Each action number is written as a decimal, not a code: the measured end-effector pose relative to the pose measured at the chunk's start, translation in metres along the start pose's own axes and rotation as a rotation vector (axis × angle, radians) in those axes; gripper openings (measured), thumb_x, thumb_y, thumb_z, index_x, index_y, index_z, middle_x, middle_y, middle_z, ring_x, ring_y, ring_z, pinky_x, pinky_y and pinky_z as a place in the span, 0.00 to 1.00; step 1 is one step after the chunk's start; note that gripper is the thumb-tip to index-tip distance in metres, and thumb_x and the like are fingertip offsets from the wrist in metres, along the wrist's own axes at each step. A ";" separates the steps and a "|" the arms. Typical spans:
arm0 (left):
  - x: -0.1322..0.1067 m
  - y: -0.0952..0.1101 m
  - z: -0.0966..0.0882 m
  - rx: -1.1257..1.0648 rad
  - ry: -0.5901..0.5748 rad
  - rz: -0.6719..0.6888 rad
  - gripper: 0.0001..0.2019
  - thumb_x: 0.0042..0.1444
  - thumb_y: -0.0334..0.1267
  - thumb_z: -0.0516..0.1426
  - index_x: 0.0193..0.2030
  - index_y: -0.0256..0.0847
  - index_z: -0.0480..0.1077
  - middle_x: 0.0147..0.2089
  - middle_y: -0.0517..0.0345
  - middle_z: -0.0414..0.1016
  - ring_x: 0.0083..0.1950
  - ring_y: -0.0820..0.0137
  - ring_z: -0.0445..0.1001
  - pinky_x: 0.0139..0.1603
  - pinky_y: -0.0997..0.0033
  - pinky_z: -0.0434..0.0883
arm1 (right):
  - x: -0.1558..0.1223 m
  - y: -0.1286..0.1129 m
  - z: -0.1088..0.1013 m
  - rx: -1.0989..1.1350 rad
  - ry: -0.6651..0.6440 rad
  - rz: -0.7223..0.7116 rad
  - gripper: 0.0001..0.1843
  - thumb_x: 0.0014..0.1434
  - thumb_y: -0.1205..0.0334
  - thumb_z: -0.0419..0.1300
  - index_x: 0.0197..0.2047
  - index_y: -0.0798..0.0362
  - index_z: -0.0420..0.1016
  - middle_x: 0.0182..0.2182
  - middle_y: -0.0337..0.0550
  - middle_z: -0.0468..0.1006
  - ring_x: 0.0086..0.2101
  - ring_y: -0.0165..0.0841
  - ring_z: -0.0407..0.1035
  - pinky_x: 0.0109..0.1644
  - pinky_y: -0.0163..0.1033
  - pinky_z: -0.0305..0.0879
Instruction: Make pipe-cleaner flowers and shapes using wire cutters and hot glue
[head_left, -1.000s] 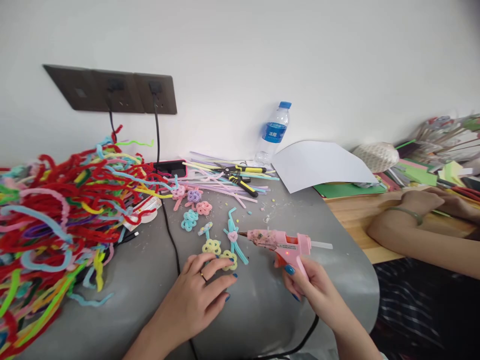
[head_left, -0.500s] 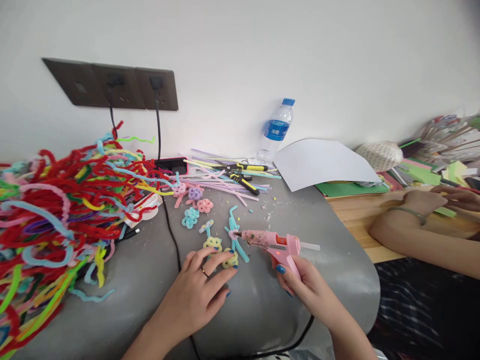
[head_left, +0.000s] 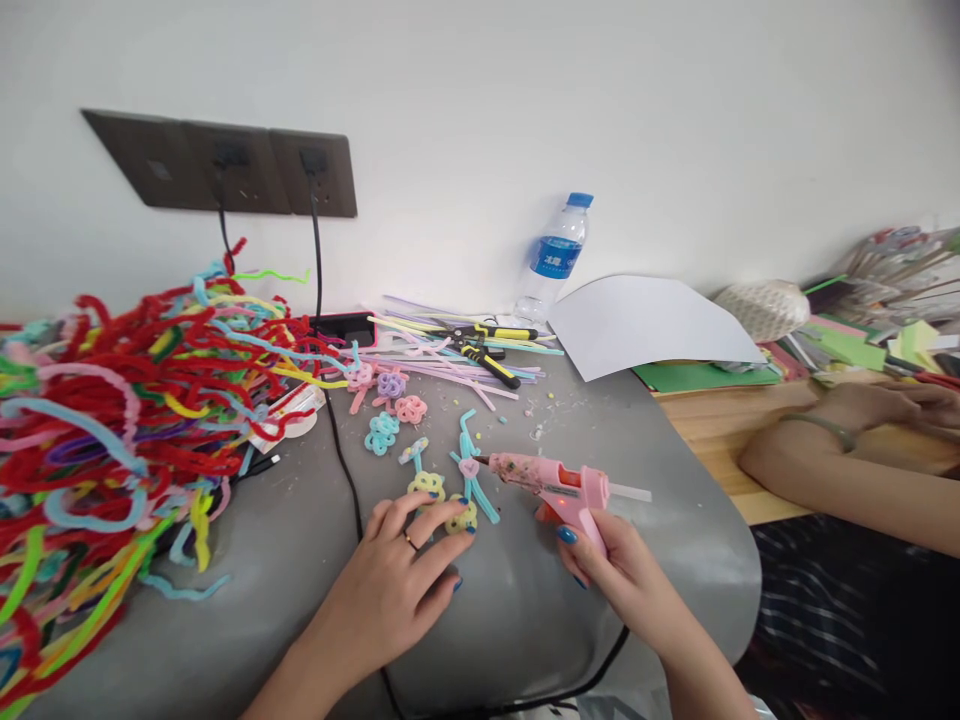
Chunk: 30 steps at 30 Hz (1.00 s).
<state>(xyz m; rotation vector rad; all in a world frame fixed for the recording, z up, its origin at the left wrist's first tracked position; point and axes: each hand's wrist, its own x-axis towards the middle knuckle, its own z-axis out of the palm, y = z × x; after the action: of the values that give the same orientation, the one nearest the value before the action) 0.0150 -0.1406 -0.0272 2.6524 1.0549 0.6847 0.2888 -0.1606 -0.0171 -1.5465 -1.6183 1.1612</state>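
- The right hand (head_left: pixel 611 565) is closed around the grip of a pink glue gun (head_left: pixel 559 483), with one finger by the trigger. The gun is held level and low, so its nozzle meets a small pink heart (head_left: pixel 469 467).
- The heart sits on light-blue stems (head_left: pixel 484 505) that lie flat on the grey worktop (head_left: pixel 262 560), just in front of the left fingertips.
- The left hand (head_left: pixel 397 585) is not gripping anything. It rests palm down with its fingers spread, and the tips press on two yellow pipe-cleaner flowers (head_left: pixel 426 485), apparently pinning the piece in place beside the nozzle.
- The gun's black cable (head_left: pixel 341 450) runs across the worktop up to the wall sockets (head_left: pixel 225 170). Slack in it lets the tool reach the centre of the worktop.
- More finished flowers (head_left: pixel 390 400) lie in a loose cluster behind, clear of the glue.
- A large tangle of pipe cleaners (head_left: pixel 112 420) is heaped on the left.
- Yellow-handled cutters (head_left: pixel 487 365) rest on straight stems near a water bottle (head_left: pixel 555 255) and a white sheet (head_left: pixel 645 320).
- Another person's arm (head_left: pixel 840 470) lies on the wooden table to the right.
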 end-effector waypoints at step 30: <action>0.000 0.001 -0.001 -0.027 -0.012 -0.006 0.16 0.62 0.29 0.54 0.55 0.47 0.71 0.62 0.58 0.71 0.62 0.59 0.63 0.57 0.56 0.61 | 0.000 0.006 -0.002 -0.007 -0.005 0.017 0.27 0.66 0.36 0.48 0.29 0.52 0.64 0.19 0.35 0.61 0.22 0.29 0.54 0.26 0.35 0.52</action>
<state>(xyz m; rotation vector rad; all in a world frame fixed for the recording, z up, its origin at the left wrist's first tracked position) 0.0152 -0.1410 -0.0259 2.6262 1.0420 0.6764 0.2931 -0.1606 -0.0211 -1.5662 -1.6171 1.1702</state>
